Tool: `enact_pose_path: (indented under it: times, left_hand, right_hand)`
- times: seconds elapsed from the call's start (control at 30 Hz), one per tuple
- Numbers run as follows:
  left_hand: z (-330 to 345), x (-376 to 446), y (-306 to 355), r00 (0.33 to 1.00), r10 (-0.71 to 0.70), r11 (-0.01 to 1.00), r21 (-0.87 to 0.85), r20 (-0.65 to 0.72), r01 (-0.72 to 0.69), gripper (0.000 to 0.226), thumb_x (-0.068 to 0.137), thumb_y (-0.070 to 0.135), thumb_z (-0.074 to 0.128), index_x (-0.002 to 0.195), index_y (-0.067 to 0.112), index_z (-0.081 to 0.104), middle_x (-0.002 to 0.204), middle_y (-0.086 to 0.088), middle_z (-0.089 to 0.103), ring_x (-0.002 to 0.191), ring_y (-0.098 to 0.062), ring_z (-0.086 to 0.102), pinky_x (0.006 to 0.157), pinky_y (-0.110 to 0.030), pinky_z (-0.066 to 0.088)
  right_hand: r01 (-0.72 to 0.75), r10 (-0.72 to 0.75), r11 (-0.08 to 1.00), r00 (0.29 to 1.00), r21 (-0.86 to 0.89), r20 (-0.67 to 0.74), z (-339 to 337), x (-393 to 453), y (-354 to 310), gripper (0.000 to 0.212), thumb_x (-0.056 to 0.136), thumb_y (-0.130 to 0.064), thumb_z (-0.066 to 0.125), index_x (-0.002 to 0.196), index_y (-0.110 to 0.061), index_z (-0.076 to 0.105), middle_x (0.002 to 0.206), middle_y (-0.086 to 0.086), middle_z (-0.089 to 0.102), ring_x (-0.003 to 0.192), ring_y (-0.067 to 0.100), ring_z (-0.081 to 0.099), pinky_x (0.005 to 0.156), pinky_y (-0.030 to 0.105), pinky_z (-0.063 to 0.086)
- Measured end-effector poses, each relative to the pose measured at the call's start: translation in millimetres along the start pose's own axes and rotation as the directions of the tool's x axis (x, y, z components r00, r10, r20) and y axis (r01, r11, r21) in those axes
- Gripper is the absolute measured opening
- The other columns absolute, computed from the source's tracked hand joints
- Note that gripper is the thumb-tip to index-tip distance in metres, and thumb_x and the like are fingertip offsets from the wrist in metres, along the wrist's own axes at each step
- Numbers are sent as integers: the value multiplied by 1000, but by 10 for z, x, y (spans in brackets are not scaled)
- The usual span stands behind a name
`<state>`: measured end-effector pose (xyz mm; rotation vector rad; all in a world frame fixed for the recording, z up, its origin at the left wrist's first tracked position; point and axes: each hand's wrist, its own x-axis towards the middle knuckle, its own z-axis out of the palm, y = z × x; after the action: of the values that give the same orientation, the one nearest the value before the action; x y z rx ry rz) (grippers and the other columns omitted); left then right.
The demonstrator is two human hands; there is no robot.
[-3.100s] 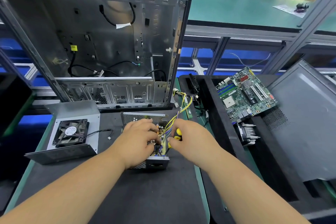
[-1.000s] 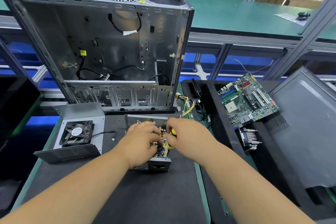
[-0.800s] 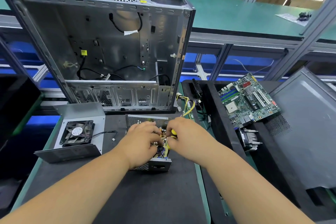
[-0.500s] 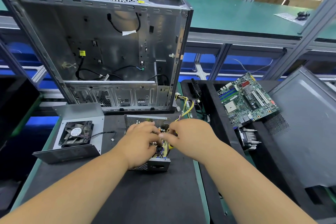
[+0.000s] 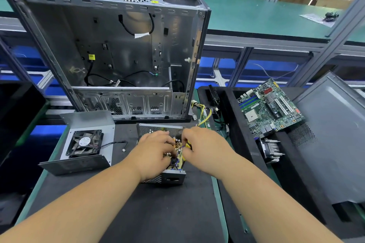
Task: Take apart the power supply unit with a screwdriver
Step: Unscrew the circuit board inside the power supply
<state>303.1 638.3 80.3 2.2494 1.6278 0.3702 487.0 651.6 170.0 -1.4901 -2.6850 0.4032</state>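
Yellow plastic shows in the curl of the right hand (image 5: 203,147), a sliver of the screwdriver (image 5: 188,145) handle pinched between thumb and fingers; the shaft and tip are hidden, so where it meets a screw cannot be told. It seems to point down and leftward into the power supply unit (image 5: 167,177), which lies directly under both hands with its cover off and its circuit board (image 5: 178,159) exposed between them. The left hand (image 5: 156,151) rests on the unit's left half, fingers curled over the board and housing, apparently bracing it. The unit's long axis runs away from the person, its meshed far wall toward the computer case (image 5: 110,45) and its near end plate facing the viewer. The right hand is the one nearer the exposed strip of board, so the coming move, likely turning out a board screw, falls to it while the left steadies. Left of the unit, well apart, lies its removed cover (image 5: 88,122) with the fan (image 5: 85,143) still fixed in it. Yellow wires (image 5: 205,116) trail from the unit's far right corner. All this sits on a black mat (image 5: 158,213) over a green bench. Right of the unit, a motherboard (image 5: 270,108) lies in a black tray beside a grey side panel (image 5: 335,144).
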Motion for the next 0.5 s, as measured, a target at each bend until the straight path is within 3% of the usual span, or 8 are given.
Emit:
enact_pose_path:
  times: [0.1, 0.17, 0.27, 0.43, 0.5]
  left_hand:
    - [-1, -3, -4, 1000, 0, 1000, -21, 2, 0, 35, 86, 21, 54, 112, 38, 69, 132, 30, 48, 144, -4, 19, 117, -31, 8]
    - [1, -8, -1, 1000, -6, 999, -38, -4, 5, 33, 86, 21, 54, 107, 39, 70, 130, 31, 48, 143, -3, 20, 116, -30, 7]
    - [8, -7, -2, 1000, -6, 999, -33, -4, 5, 32, 86, 21, 54, 106, 40, 71, 132, 30, 49, 143, -4, 20, 116, -30, 7]
    - [17, 1, -23, 1000, 0, 1000, -22, -1, 0, 32, 85, 23, 54, 107, 41, 70, 132, 29, 48, 143, -3, 20, 115, -30, 8]
    - [18, 3, -22, 1000, 1, 1000, -20, -1, -1, 32, 85, 23, 54, 107, 40, 70, 132, 29, 48, 143, -3, 20, 116, -31, 8]
  right_hand:
    - [-34, 32, 991, 999, -131, -19, 20, 20, 15, 43, 96, -61, 40, 95, -23, 61, 76, -5, 52, 86, 22, 57, 63, 32, 37]
    - [-56, 56, 996, 998, -70, -12, 26, 46, 17, 37, 98, -54, 43, 94, -22, 60, 71, -6, 45, 82, 22, 51, 63, 32, 35]
    - [-52, 53, 996, 998, 75, -18, 17, 46, 3, 15, 97, -36, 52, 101, -22, 53, 81, -5, 48, 82, 22, 47, 65, 33, 37]
    - [-21, 21, 988, 1000, 156, 7, 25, -2, -15, 10, 92, -21, 53, 102, -18, 55, 104, 0, 56, 98, 21, 50, 73, 30, 34]
    - [-6, 5, 994, 1000, 113, 4, 34, -26, -10, 12, 92, -23, 52, 101, -18, 58, 104, 1, 58, 99, 22, 52, 74, 31, 37]
